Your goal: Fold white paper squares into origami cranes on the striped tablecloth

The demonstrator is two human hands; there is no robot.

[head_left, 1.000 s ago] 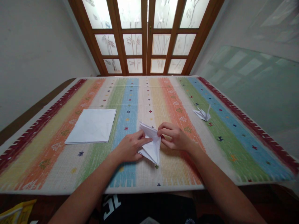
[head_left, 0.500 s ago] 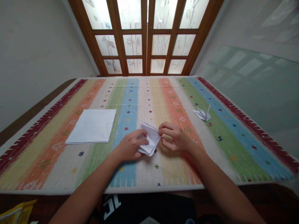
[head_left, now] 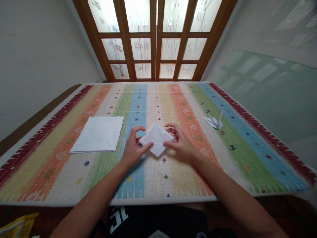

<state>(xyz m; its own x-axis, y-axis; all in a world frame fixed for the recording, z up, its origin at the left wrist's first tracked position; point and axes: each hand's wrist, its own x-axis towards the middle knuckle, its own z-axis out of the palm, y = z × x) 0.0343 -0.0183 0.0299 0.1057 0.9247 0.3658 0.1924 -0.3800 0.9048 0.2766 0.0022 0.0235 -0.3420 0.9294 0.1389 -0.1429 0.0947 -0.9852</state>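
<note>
A white folded paper square point(head_left: 156, 138), set like a diamond, is held just above the striped tablecloth point(head_left: 173, 172) in the middle of the table. My left hand point(head_left: 132, 148) pinches its left corner between thumb and fingers. My right hand point(head_left: 179, 141) pinches its right corner the same way. Both hands face each other with the paper between them.
A stack of flat white paper sheets point(head_left: 97, 134) lies to the left. A finished white paper crane point(head_left: 215, 121) sits at the right on the green stripe. Wooden glazed doors point(head_left: 156, 39) stand behind the table. A yellow bag point(head_left: 15, 226) lies on the floor at lower left.
The paper went from a long pointed shape lying on the cloth to a compact diamond. Both hands moved slightly away from me and lifted it, now gripping opposite corners.
</note>
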